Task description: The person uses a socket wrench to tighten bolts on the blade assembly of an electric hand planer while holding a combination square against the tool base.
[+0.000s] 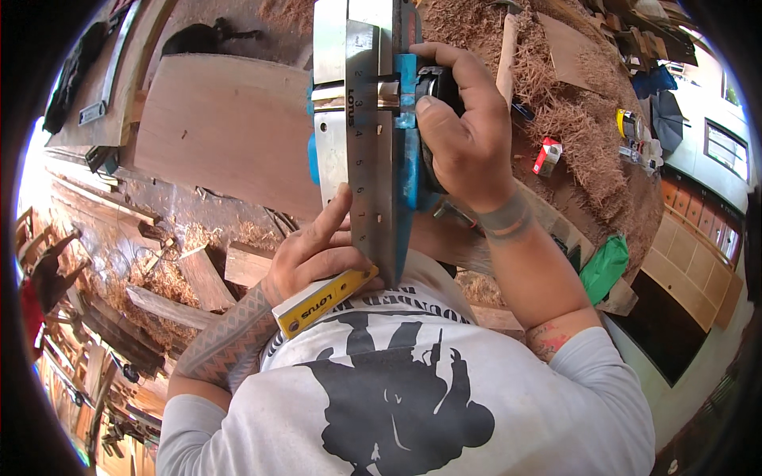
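Square (pixel 363 170) along planer (pixel 407 155) — between left fingers (pixel 328 218), right fingers (pixel 468 71).

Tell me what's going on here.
A person's right hand grips the side of a blue power planer, its metal sole turned toward the camera. The left hand holds a square with a yellow stock, its steel blade lined up lengthwise over the sole. Wood shavings litter the ground.

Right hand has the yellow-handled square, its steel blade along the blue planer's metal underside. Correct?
Wrong hand: the head view shows the left hand has the yellow-handled square. Its steel blade is along the blue planer's metal underside, as you say.
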Tool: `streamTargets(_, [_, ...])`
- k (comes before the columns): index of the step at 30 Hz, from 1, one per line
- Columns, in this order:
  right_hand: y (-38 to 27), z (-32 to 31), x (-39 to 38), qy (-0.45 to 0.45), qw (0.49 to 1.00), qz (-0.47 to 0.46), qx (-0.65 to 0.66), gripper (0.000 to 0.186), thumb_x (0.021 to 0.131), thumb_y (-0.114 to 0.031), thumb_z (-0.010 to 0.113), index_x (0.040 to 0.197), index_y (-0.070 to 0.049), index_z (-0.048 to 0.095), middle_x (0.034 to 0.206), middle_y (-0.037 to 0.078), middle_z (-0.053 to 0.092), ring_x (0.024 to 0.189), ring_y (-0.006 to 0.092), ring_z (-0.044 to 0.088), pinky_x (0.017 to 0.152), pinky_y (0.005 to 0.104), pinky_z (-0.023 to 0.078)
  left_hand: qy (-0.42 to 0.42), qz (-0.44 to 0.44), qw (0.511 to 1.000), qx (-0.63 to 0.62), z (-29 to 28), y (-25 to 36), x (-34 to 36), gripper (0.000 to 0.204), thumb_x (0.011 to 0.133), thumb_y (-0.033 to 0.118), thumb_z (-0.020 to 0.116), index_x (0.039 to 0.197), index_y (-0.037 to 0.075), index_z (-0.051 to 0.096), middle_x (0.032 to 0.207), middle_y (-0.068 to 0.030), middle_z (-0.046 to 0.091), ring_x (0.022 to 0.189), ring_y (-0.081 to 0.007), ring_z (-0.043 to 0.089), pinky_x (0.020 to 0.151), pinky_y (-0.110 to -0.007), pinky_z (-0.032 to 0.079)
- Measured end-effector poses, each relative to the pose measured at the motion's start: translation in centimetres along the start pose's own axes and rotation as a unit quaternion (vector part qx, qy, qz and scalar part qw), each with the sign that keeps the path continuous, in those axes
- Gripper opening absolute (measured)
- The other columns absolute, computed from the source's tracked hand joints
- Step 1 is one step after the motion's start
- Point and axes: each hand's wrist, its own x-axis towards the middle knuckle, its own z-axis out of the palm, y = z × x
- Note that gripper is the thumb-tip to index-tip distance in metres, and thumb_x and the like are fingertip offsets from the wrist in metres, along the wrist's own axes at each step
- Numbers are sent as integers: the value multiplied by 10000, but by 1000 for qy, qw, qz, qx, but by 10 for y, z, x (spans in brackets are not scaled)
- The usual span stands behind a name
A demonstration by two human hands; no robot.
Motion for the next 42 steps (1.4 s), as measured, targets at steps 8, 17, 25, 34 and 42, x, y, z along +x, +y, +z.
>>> streamTargets(8, [1,-2,-1,0,1000,-8,-25,445,876,-156,693,1285,19,703,1101,171,663,973,302,669,935,392,558,-11,5,999,40,-1,-1,-1,286,855,165,973,1018,114,744,1747,-371,336,1232,-389,780,1030,-436,655])
streamTargets(17, [5,-3,-2,6,1000,-17,-12,443,882,-161,708,1291,10,708,1110,166,668,964,293,675,929,393,562,-19,2,999,36,0,-5,-6,290,855,206,968,1033,152,746,1741,-374,354,1200,-348,802,1067,-420,625])
streamTargets(25, [5,-3,-2,2,1000,-13,-20,449,884,-175,711,1294,7,710,1125,163,677,978,294,680,936,389,564,-44,-59,997,-10,-1,-8,-18,284,869,219,956,1060,167,752,1750,-366,344,1260,-358,776,1103,-437,603])
streamTargets(34, [7,-3,-2,9,1000,-22,-19,423,919,-206,720,1282,11,724,1115,165,685,980,288,690,929,385,564,-19,21,998,48,-2,-2,0,268,878,197,950,1051,151,751,1765,-363,307,1286,-377,757,1074,-434,627])
streamTargets(42, [5,-3,-2,10,1000,-13,-16,401,948,-214,719,1284,4,726,1106,155,689,977,280,691,916,379,564,-20,15,999,38,-2,-1,2,272,866,183,961,1026,148,745,1766,-360,307,1277,-371,762,1056,-431,640])
